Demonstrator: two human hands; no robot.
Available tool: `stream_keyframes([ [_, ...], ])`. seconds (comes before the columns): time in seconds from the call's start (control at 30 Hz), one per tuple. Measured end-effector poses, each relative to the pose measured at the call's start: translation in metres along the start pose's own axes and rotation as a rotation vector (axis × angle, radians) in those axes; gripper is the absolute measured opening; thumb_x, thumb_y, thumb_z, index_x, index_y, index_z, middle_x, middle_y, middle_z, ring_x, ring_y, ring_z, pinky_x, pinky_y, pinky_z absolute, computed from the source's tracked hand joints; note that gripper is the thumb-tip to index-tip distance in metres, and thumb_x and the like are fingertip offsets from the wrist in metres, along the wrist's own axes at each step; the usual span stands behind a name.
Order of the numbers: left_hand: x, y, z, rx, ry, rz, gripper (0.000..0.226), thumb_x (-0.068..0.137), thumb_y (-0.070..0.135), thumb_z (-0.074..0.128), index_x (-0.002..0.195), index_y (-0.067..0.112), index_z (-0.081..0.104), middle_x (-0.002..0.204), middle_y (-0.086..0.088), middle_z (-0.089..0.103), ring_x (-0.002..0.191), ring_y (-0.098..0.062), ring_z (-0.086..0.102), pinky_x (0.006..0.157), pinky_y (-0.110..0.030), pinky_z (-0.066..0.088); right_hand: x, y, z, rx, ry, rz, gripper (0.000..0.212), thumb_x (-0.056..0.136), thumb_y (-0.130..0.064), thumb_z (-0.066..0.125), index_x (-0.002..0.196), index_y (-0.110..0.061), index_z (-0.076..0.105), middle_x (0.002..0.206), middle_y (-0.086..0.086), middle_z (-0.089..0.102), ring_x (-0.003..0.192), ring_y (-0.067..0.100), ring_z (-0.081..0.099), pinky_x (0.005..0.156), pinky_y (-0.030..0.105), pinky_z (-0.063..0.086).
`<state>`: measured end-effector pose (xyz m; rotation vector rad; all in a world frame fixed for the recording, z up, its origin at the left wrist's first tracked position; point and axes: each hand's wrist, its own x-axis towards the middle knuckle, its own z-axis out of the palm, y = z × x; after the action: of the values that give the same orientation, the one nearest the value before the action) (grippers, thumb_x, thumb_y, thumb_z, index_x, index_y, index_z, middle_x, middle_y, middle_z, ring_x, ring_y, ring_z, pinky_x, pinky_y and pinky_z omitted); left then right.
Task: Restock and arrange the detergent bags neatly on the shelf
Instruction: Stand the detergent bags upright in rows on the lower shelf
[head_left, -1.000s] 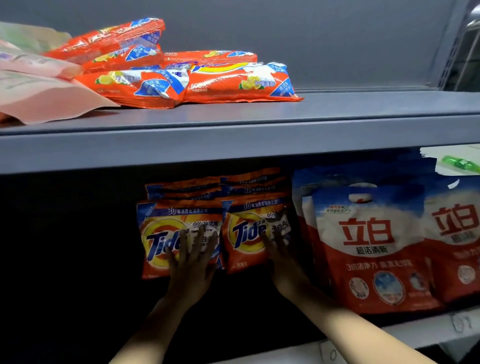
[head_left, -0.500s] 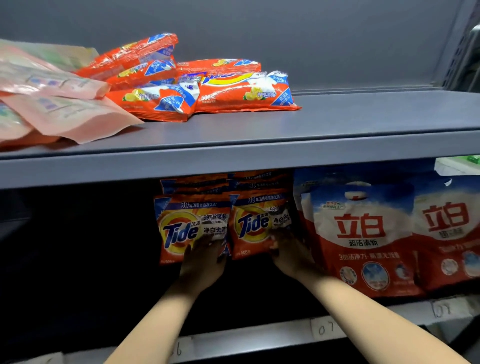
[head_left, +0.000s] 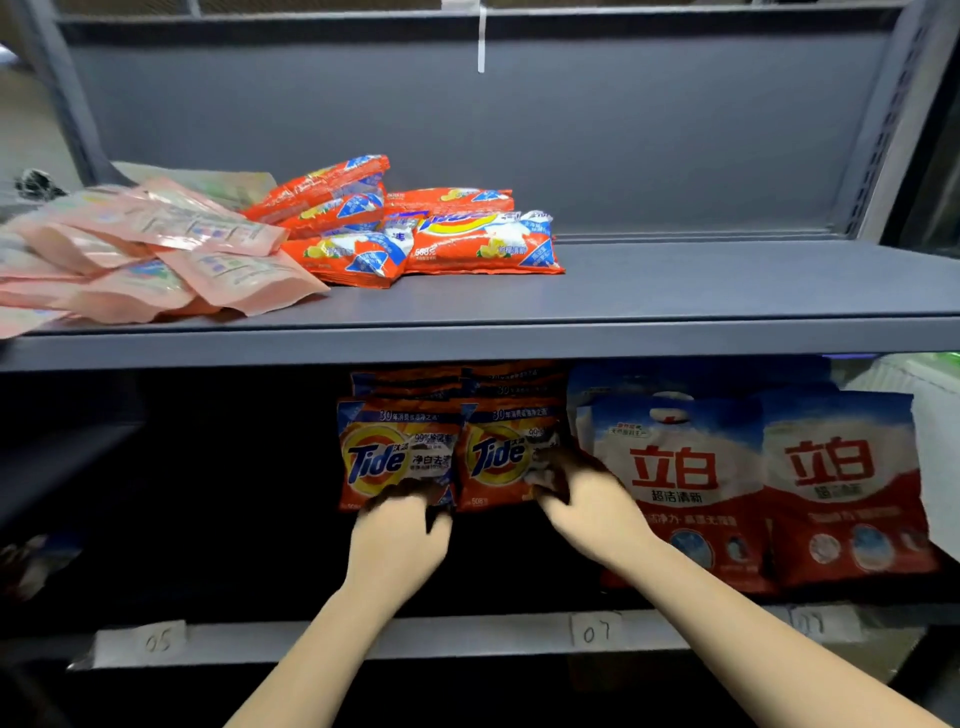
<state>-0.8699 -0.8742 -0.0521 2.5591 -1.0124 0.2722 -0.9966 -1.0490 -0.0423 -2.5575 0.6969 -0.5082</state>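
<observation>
Orange Tide bags stand upright in two front-facing columns on the lower shelf, with more of the same stacked behind them; how many lie behind cannot be counted. The left hand touches the bottom edge of the left front Tide bag, its fingertips dark against the packet, though whether they pinch it cannot be told. The right hand rests against the right side of the right front Tide bag, fingers curled at its edge, just beside two large red-and-blue bags standing to the right. On the grey upper shelf lie about five orange bags in a loose heap, touching a pile of pink pouches on their left. Paper number labels are stuck along the lower shelf's front lip.
</observation>
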Motion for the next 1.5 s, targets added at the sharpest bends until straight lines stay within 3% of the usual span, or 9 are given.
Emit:
stream_keyframes([
  [0.2, -0.028, 0.024, -0.062, -0.118, 0.325, 0.154, 0.033, 0.084, 0.040, 0.047, 0.096, 0.019, 0.068, 0.088, 0.006, 0.068, 0.083, -0.016, 0.064, 0.075, -0.031, 0.048, -0.036, -0.042, -0.062, 0.026, 0.128, -0.152, 0.037, 0.092, -0.041, 0.053, 0.124, -0.022, 0.057, 0.116, -0.003, 0.062, 0.110, 0.017, 0.057, 0.090, 0.032, 0.048],
  [0.33, -0.025, 0.036, -0.113, -0.127, 0.481, 0.235, 0.032, 0.080, 0.042, 0.041, 0.081, 0.023, 0.066, 0.074, 0.009, 0.062, 0.070, -0.015, 0.059, 0.067, -0.030, 0.044, -0.043, -0.069, -0.100, 0.144, 0.187, -0.244, 0.014, 0.089, -0.039, 0.058, 0.094, -0.030, 0.068, 0.088, -0.016, 0.068, 0.084, 0.000, 0.062, 0.078, 0.028, 0.053],
  [0.53, 0.008, 0.048, -0.180, -0.188, 0.656, 0.164, 0.024, 0.083, 0.035, 0.046, 0.079, 0.017, 0.062, 0.079, 0.005, 0.061, 0.076, -0.017, 0.052, 0.074, -0.033, 0.036, -0.028, -0.104, -0.146, 0.236, 0.408, -0.340, 0.019, 0.088, -0.033, 0.061, 0.075, -0.022, 0.069, 0.068, -0.013, 0.066, 0.064, 0.006, 0.062, 0.064, 0.033, 0.053],
  [0.83, 0.107, 0.019, -0.217, -0.261, 0.334, -0.066, 0.034, 0.087, 0.029, 0.052, 0.117, 0.014, 0.057, 0.123, -0.009, 0.058, 0.109, -0.028, 0.053, 0.088, -0.038, 0.045, 0.063, -0.120, -0.169, 0.212, 0.381, -0.121, 0.017, 0.088, -0.032, 0.056, 0.095, -0.021, 0.066, 0.093, -0.005, 0.068, 0.092, 0.019, 0.061, 0.082, 0.035, 0.050],
  [0.97, 0.144, 0.009, -0.221, -0.172, 0.229, -0.087, 0.036, 0.089, 0.027, 0.049, 0.120, 0.009, 0.056, 0.121, -0.014, 0.059, 0.105, -0.031, 0.056, 0.077, -0.032, 0.042, 0.105, -0.124, -0.170, 0.266, 0.276, 0.031, 0.034, 0.088, -0.032, 0.058, 0.119, -0.016, 0.056, 0.118, 0.005, 0.061, 0.108, 0.022, 0.054, 0.083, 0.030, 0.042],
  [1.1, 0.181, -0.010, -0.213, -0.009, 0.065, -0.161, 0.041, 0.091, 0.035, 0.046, 0.121, 0.008, 0.057, 0.127, -0.017, 0.057, 0.110, -0.033, 0.054, 0.082, -0.031, 0.041, 0.142, -0.127, -0.170, 0.260, 0.197, 0.178, 0.056, 0.089, -0.030, 0.062, 0.135, -0.008, 0.040, 0.138, 0.011, 0.047, 0.123, 0.026, 0.046, 0.081, 0.025, 0.034],
  [1.3, 0.218, -0.030, -0.208, 0.105, -0.059, -0.315, 0.078, 0.084, 0.074, 0.027, 0.137, 0.021, 0.045, 0.138, -0.010, 0.050, 0.122, -0.031, 0.050, 0.102, -0.037, 0.040, 0.176, -0.127, -0.166, 0.553, 0.138, 0.364, 0.050, 0.092, -0.028, 0.060, 0.134, -0.007, 0.045, 0.131, 0.008, 0.054, 0.111, 0.024, 0.054, 0.080, 0.027, 0.038],
  [1.4, 0.222, -0.031, -0.204, 0.200, -0.081, -0.340, 0.086, 0.082, 0.080, 0.013, 0.147, 0.025, 0.026, 0.150, -0.013, 0.034, 0.135, -0.034, 0.035, 0.109, -0.041, 0.029, 0.184, -0.123, -0.160, 0.591, 0.123, 0.384, 0.045, 0.090, -0.023, 0.064, 0.128, -0.004, 0.050, 0.124, 0.005, 0.057, 0.100, 0.021, 0.053, 0.080, 0.027, 0.037],
  [1.5, 0.217, -0.027, -0.200, 0.270, -0.032, -0.331, 0.087, 0.083, 0.079, 0.010, 0.148, 0.023, 0.025, 0.149, -0.017, 0.033, 0.136, -0.036, 0.031, 0.109, -0.042, 0.023, 0.180, -0.122, -0.162, 0.633, 0.137, 0.396, 0.036, 0.085, -0.016, 0.070, 0.112, -0.006, 0.048, 0.112, 0.004, 0.051, 0.097, 0.021, 0.047, 0.079, 0.027, 0.036],
])
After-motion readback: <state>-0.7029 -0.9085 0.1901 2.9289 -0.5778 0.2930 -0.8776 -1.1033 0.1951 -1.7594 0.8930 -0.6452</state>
